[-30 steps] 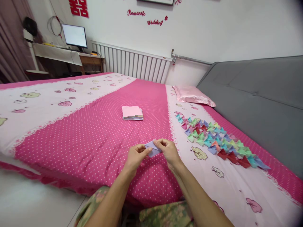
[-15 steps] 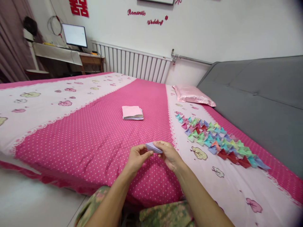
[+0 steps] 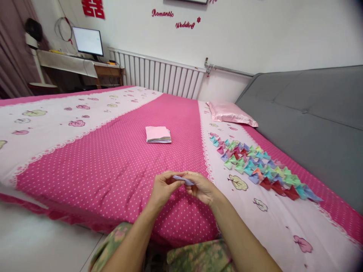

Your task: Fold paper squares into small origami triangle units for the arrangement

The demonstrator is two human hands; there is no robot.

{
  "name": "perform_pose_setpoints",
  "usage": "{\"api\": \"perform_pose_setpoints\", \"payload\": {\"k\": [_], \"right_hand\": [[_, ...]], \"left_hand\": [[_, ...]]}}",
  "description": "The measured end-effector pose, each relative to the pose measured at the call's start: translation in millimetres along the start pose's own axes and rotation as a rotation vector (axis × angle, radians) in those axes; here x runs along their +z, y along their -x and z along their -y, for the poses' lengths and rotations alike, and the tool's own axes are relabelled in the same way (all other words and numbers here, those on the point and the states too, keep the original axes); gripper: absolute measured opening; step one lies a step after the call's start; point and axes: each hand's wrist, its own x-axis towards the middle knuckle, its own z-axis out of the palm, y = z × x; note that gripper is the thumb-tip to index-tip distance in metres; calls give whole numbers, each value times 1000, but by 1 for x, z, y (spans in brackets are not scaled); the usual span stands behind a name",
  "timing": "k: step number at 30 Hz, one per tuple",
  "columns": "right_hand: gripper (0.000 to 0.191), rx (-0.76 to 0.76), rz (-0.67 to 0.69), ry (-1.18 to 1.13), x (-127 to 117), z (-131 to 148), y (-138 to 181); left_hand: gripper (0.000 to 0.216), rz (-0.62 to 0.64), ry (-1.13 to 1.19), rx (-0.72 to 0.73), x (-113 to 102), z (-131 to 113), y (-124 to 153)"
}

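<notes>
A small folded piece of lavender paper [image 3: 184,180] is held between both hands above the bed's near edge, seen almost edge-on. My left hand [image 3: 164,187] pinches its left end between thumb and fingers. At its other end, my right hand [image 3: 202,187] grips it, with the fingers partly covering the paper. Beyond the hands lies a stack of square paper sheets [image 3: 158,135], pink on top. Off to the right stand rows of folded paper boats [image 3: 255,166] in red, green, blue, purple and other colours.
The bed [image 3: 113,158] carries a pink dotted and white patterned cover. A pink pillow [image 3: 231,114] rests by the grey headboard [image 3: 306,113]. Along the far wall are a radiator [image 3: 159,71] and a desk [image 3: 73,65] with a monitor [image 3: 88,40].
The lavender paper has tilted, from showing a broad face to a thin edge. Both hands keep hold of it and have barely shifted.
</notes>
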Motion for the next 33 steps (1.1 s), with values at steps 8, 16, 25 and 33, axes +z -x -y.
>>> {"api": "perform_pose_setpoints", "payload": {"k": [8,16,25,33], "right_hand": [[27,-330,-159,278,1,1,-4],[21,-545,-24,410,-3,5,-3],[15,-558,-41,409,-3,6,-3],[14,-600,-49,472,-5,4,-5]], "left_hand": [[14,-198,-102,71,-5,0,-3],[17,-206,15,-43,-5,-3,0],[16,-172,34,-64,-4,-3,-1],[19,-147,4,-55,-5,-7,1]]}}
